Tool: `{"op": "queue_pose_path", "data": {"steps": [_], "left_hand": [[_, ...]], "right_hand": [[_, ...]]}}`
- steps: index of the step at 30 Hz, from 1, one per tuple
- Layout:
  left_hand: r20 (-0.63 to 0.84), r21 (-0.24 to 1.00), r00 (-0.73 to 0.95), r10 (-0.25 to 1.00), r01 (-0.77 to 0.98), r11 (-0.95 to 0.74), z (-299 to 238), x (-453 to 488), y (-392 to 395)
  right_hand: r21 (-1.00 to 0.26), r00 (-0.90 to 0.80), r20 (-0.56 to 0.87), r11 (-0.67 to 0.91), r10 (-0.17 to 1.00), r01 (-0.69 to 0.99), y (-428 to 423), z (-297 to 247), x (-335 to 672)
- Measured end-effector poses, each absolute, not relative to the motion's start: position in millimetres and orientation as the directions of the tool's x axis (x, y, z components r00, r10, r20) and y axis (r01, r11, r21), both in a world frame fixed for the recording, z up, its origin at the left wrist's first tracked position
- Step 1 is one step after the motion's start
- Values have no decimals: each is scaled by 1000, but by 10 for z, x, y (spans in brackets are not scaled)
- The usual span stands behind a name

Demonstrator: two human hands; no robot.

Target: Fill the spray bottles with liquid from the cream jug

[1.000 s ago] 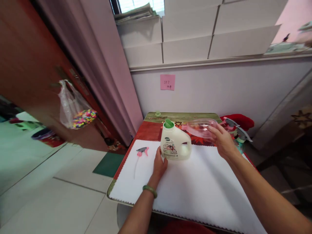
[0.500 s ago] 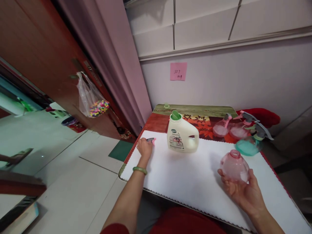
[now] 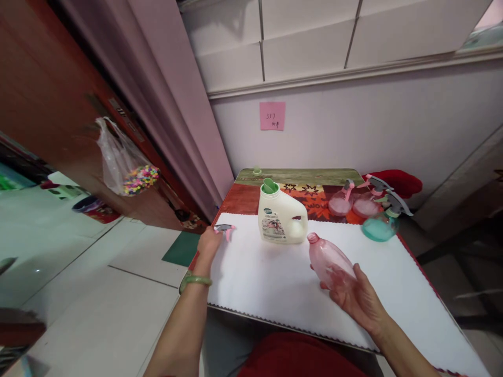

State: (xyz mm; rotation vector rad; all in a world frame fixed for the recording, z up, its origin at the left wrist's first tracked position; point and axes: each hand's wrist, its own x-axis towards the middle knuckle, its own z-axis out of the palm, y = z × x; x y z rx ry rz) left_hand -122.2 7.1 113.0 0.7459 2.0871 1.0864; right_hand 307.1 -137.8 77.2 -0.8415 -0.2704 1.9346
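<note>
My right hand (image 3: 357, 301) is wrapped round a see-through pink bottle (image 3: 330, 262), which has no top on its threaded neck. The bottle is tilted, its mouth pointing up and left towards a cream jug (image 3: 281, 222). A green cap (image 3: 269, 185) sits in the jug's mouth. At the left edge of the table, my left hand (image 3: 209, 245) is closed at the near end of a grey and pink trigger spray head (image 3: 225, 229); its fingertips are partly hidden.
Two pink spray bottles (image 3: 365, 207) and a teal one (image 3: 380, 226) stand at the table's right. A small green ring (image 3: 257, 170) lies at the back. White paper (image 3: 267, 283) covers the table's front. A bag of coloured beads (image 3: 139, 179) hangs on the door.
The pink bottle has tipped from upright to leaning left, and my right hand has moved left. More of the spray head shows beside my left hand. The view has turned right.
</note>
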Motion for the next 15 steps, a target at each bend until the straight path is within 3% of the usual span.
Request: {"op": "queue_pose_path", "data": {"steps": [4, 8, 10, 12, 15], "left_hand": [[-259, 966, -571, 779, -141, 218, 1452, -1318, -213], [-158, 918, -532, 832, -389, -74, 1783, -1171, -464], [-140, 844, -487, 862, -515, -154, 1916, -988, -547], [-141, 643, -341, 930, -745, -176, 2020, -777, -591], [-99, 478, -253, 962, -860, -177, 2119, -517, -592]], "right_hand": [[-613, -325, -354, -480, 877, -628, -1359, 961, 2903], [-672, -430, -319, -522, 844, -526, -1295, 1193, 2652], [-721, -416, -308, -495, 855, -484, -1271, 1279, 2518], [-797, -357, -273, -418, 893, -435, -1269, 1326, 2419], [-909, -246, -162, -241, 956, -339, -1322, 1349, 2389]]}}
